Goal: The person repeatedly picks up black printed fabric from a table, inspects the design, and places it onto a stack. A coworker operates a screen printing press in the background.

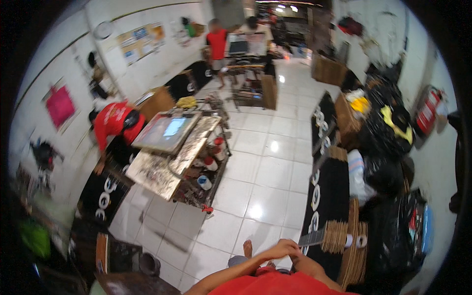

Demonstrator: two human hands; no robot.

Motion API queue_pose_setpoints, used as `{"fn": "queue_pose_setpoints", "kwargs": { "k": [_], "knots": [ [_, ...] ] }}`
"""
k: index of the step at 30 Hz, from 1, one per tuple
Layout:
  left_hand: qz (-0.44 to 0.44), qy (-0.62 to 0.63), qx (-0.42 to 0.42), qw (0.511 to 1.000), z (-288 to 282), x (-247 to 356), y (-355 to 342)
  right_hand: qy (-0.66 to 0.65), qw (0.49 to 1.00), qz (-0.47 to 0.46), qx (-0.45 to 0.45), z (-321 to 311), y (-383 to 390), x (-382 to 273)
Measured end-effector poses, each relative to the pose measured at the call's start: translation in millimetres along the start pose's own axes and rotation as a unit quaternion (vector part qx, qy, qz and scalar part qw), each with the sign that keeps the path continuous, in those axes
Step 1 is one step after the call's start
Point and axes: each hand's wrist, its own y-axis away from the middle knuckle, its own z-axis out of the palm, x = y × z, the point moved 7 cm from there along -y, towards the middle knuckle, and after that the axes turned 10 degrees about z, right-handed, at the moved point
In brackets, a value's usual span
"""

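My two hands meet low in the picture, just in front of my red shirt. My left hand (276,250) lies over my right hand (297,255) with the fingers curled, and I cannot tell whether either holds anything. They are at the near end of a long black printing table (328,196) with white shapes on it. Its grey edge strip (311,239) is right beside my right hand. My bare foot (247,247) stands on the white tiled floor below.
A stack of brown boards (355,246) with tape rolls (361,241) sits right of my hands. A paint-stained work table (162,172) carries a screen frame (167,130), with paint pots (204,182) beneath. A person in red (115,123) bends over at left. Black bags (388,137) are piled right.
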Motion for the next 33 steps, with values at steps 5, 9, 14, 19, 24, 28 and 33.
{"fn": "queue_pose_setpoints", "kwargs": {
  "k": [5,9,14,19,24,28,33],
  "knots": [
    [-0.028,0.133,-0.043,0.99,72,64,-9,0.017,0.996,-0.088,-0.003,-7,11,-33],
    [-0.097,0.09,-0.061,0.989,87,47,-1,0.067,0.993,-0.095,-0.028,-2,28,-31],
    [-0.017,0.13,0.044,0.99,83,33,-5,0.107,0.985,-0.126,-0.058,22,16,-40],
    [-0.078,0.129,0.094,0.984,60,38,9,0.091,0.977,-0.177,-0.083,43,-1,-64],
    [-0.115,0.17,0.112,0.972,49,58,19,0.107,0.973,-0.187,-0.081,46,1,-88],
    [-0.059,0.13,0.077,0.987,44,61,12,0.124,0.972,-0.178,-0.091,45,4,-93],
    [-0.13,0.04,0.118,0.984,33,32,16,0.119,0.973,-0.163,-0.109,49,-4,-83]
  ]
}}
